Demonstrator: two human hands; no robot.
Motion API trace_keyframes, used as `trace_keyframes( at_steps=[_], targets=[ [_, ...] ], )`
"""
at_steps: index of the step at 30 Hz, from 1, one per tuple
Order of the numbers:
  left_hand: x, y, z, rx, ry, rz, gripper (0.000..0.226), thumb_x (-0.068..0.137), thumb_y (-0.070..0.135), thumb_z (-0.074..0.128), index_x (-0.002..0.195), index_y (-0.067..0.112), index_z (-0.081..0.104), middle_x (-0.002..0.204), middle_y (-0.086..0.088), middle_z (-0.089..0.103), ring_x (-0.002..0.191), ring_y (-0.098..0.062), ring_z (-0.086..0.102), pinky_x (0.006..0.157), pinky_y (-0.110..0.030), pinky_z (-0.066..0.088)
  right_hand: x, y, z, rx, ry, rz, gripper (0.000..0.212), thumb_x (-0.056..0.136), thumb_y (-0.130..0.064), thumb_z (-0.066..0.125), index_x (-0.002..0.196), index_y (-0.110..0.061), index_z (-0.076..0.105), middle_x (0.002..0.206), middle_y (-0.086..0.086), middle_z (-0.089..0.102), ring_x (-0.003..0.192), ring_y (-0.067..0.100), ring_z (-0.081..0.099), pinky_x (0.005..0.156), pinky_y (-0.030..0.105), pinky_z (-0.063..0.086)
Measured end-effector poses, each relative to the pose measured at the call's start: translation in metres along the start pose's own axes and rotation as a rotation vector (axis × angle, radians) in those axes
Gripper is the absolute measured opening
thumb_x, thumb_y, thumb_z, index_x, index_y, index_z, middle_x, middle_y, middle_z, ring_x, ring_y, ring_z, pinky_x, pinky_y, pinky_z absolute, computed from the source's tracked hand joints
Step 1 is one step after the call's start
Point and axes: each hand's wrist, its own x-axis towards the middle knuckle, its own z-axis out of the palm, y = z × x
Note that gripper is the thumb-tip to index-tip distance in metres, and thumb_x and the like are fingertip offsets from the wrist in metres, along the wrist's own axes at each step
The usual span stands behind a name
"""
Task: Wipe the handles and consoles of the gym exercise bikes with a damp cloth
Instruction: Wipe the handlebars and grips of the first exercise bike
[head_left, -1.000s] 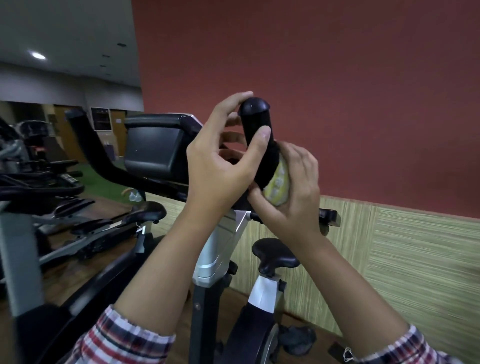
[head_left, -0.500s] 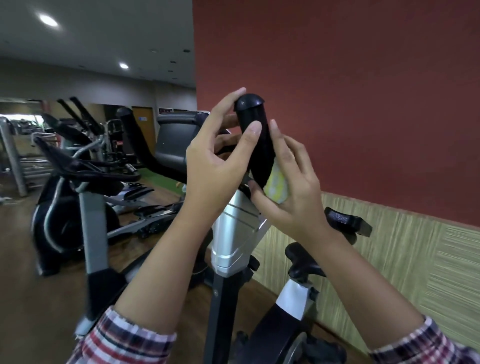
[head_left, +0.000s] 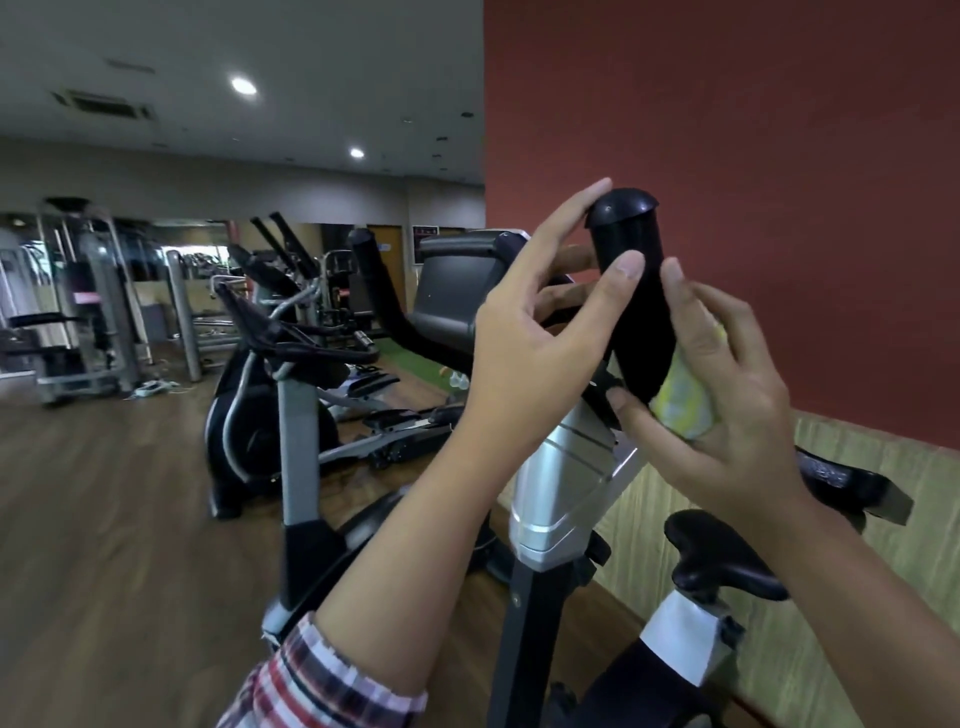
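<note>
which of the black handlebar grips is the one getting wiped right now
The upright grip nearest the camera, against the red wall: the left hand steadies it and the right hand presses the yellow cloth to it. The grip beyond the console is untouched.

1. left hand (head_left: 524, 343): bare, no glove, ring or watch visible.
2. right hand (head_left: 727, 395): bare as well.
3. left sleeve (head_left: 322, 686): plaid shirt in red, white and dark checks, cuff pushed up the forearm.
</note>
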Motion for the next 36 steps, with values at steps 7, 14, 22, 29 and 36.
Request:
trace_keyframes(
  at_steps=[7, 14, 22, 29, 36],
  targets=[
    [-0.007, 0.0, 0.011, 0.102, 0.08, 0.045, 0.042, 0.093, 0.017, 0.061, 0.131, 0.032, 0.052, 0.085, 0.012, 0.055, 0.074, -0.001, 0.057, 0.083, -0.023, 0.049, -0.016, 0.027, -0.015, 0.102, -0.21, -0.031, 0.076, 0.081, -0.044, 0.062, 0.146, -0.053, 0.023, 0.135, -0.02, 0.036, 0.128, -0.011, 0.035, 0.099, 0.004, 0.033],
    [-0.017, 0.008, 0.034, 0.133, 0.278, 0.023, 0.047, 0.089, 0.023, 0.062, 0.135, 0.023, 0.053, 0.115, -0.024, 0.062, 0.107, -0.034, 0.063, 0.095, -0.055, 0.05, 0.009, 0.029, -0.016, 0.451, -0.392, -0.025, 0.074, 0.082, -0.042, 0.065, 0.139, -0.065, 0.022, 0.134, -0.027, 0.03, 0.127, -0.016, 0.032, 0.098, -0.001, 0.027],
    [-0.027, 0.013, 0.051, 0.124, 0.416, -0.064, 0.041, 0.097, 0.011, 0.053, 0.137, 0.018, 0.05, 0.098, -0.004, 0.073, 0.091, -0.017, 0.068, 0.08, -0.03, 0.055, -0.003, 0.058, -0.038, 0.453, -0.703, -0.013, 0.093, 0.086, -0.042, 0.067, 0.141, -0.065, -0.004, 0.128, -0.045, 0.032, 0.119, -0.008, 0.042, 0.098, 0.016, 0.039],
    [-0.03, 0.016, 0.063, 0.165, 0.501, -0.068, 0.041, 0.096, 0.01, 0.053, 0.135, 0.021, 0.049, 0.097, -0.002, 0.074, 0.098, -0.021, 0.069, 0.09, -0.036, 0.056, 0.0, 0.058, -0.039, 0.534, -0.717, -0.035, 0.084, 0.087, -0.043, 0.066, 0.136, -0.072, 0.005, 0.134, -0.038, 0.033, 0.123, -0.005, 0.045, 0.103, 0.026, 0.041],
    [-0.036, 0.015, 0.065, 0.204, 0.517, -0.055, 0.042, 0.092, 0.015, 0.061, 0.129, 0.03, 0.05, 0.119, -0.013, 0.066, 0.114, -0.026, 0.063, 0.099, -0.048, 0.05, 0.007, 0.054, -0.037, 0.716, -0.736, 0.031, 0.084, 0.086, -0.029, 0.073, 0.139, -0.066, 0.02, 0.145, -0.026, 0.034, 0.138, -0.005, 0.033, 0.116, 0.035, 0.031]
  ],
)
